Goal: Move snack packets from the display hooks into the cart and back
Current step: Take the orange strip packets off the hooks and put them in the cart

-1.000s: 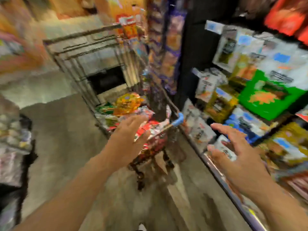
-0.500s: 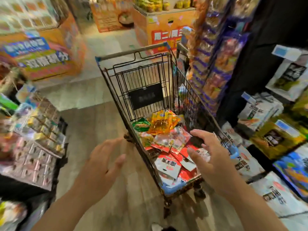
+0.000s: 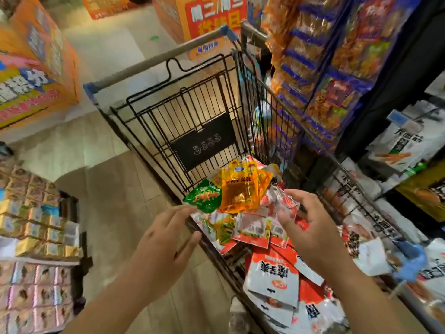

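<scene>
Pinches small clear-red plastic snack packet (image 3: 287, 204) in right hand (image 3: 313, 230) (over black wire cart (image 3: 204, 143)); holds left hand (image 3: 163, 244) fingers loosely spread.

**Shop floor and stock around the aisle**

A big orange cardboard promotional box (image 3: 36, 68) stands at the left on pale floor tiles (image 3: 108, 44). A second orange box with a red panel of white characters (image 3: 207, 22) stands at the top. A small green spot (image 3: 154, 38) lies on the tiles between them. Nearer, brown wood-look planks (image 3: 115, 201) run beside a low black stand of small stacked cartons (image 3: 31, 225), with pink foil packs (image 3: 36, 292) below them.
</scene>
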`<action>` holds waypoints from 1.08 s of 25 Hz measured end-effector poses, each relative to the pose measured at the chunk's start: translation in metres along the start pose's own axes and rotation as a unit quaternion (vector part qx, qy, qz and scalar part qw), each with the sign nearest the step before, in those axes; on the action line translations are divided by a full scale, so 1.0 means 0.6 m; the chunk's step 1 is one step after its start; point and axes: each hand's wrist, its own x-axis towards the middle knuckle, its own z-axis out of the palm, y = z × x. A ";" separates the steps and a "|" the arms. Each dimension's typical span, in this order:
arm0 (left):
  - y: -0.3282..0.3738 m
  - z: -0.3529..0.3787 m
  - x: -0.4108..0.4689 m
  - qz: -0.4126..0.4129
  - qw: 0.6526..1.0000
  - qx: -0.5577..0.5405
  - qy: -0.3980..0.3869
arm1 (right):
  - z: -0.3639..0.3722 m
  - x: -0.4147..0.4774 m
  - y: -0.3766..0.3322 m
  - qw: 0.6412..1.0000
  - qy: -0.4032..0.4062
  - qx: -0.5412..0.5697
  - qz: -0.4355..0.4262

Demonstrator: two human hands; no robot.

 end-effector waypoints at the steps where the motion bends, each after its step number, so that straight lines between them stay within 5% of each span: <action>1: -0.012 0.001 0.032 0.006 1.000 0.006 -0.009 | 0.016 0.019 -0.002 1.000 -0.002 -0.003 0.011; 18: -0.131 0.115 0.521 0.119 0.963 0.034 -0.241 | 0.197 0.205 0.060 0.971 0.049 -0.052 0.228; 23: -0.171 0.134 0.609 0.082 0.962 0.016 -0.259 | 0.284 0.278 0.141 0.942 0.079 -0.033 0.325; 27: -0.196 0.176 0.621 0.035 0.951 -0.041 -0.303 | 0.352 0.316 0.208 0.906 0.029 -0.108 0.408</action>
